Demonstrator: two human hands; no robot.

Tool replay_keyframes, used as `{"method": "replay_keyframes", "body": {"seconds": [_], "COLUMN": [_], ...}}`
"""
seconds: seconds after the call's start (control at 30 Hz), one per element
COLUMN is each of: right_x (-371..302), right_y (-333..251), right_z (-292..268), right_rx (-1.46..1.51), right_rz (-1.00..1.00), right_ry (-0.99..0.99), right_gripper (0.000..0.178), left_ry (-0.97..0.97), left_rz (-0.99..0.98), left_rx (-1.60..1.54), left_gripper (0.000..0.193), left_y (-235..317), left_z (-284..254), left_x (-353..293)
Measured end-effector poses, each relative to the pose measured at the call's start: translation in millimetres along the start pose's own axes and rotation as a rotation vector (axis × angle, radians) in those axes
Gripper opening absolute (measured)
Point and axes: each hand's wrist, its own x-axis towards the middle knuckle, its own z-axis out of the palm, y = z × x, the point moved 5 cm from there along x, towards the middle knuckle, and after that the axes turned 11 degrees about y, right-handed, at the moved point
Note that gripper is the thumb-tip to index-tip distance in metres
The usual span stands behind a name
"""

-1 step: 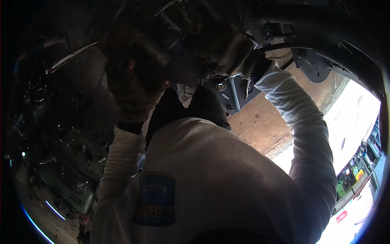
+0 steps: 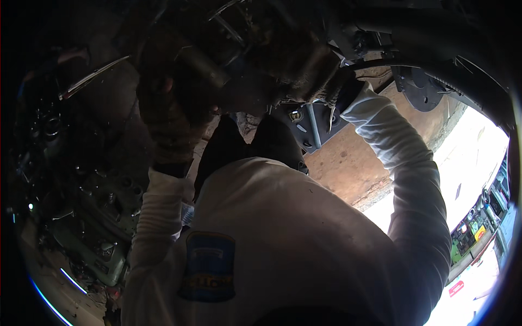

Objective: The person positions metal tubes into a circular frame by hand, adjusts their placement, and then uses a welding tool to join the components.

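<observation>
My left hand (image 2: 173, 122), in a dark, worn glove with bare fingertips showing, is raised in deep shadow at the left. Its fingers look curled, but what lies inside them is lost in the dark. Just beyond it a dull metal cylinder (image 2: 203, 66) slants among dark machine parts; I cannot tell whether the hand touches it. My right hand (image 2: 310, 68), also gloved, reaches in from the right among the same parts. Shadow hides its fingers. Below its wrist is a dark plate (image 2: 296, 127) with a pale rod (image 2: 314, 125) across it.
A thick dark tube (image 2: 429, 32) and a curved hose (image 2: 375, 64) run along the upper right. Metal machinery with bolts and round openings (image 2: 109, 201) fills the left side. Brown ground (image 2: 348, 168) lies at the right, with a shelf of small items (image 2: 473, 233) farther off.
My left hand and forearm have shifted slightly to the left. My right hand has stayed nearly in place.
</observation>
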Motion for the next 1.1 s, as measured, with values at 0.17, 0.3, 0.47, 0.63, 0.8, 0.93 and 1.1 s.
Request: {"method": "replay_keyframes", "body": {"seconds": [0.17, 0.3, 0.47, 0.63, 0.8, 0.93, 1.1], "right_x": [5, 11, 20, 21, 18, 13, 11], "right_y": [-10, -11, -11, -7, -1, -4, -3], "right_z": [8, 5, 3, 3, 8, 6, 5], "right_rx": [0.000, -0.019, -0.027, -0.019, 0.084, 0.056, 0.032], "right_rz": [-0.029, -0.021, -0.022, -0.011, 0.025, 0.003, -0.012], "right_ry": [0.001, -0.012, -0.020, -0.126, -0.095, -0.102, -0.110], "right_gripper": [0.070, 0.074, 0.079, 0.092, 0.095, 0.097, 0.098], "left_ry": [-0.030, -0.035, -0.021, -0.475, -0.463, -0.396, -0.347], "left_rz": [-0.140, -0.114, -0.050, 0.090, 0.045, -0.092, -0.198], "left_rx": [0.050, -0.043, 0.025, -0.009, 0.175, 0.135, 0.078], "left_gripper": [0.093, 0.093, 0.094, 0.077, 0.066, 0.061, 0.064], "left_y": [-35, -37, -29, 58, 73, 76, 77], "left_z": [15, 18, 13, 32, 80, 84, 84], "left_x": [-30, -26, -23, -35, -44, -20, -23]}}
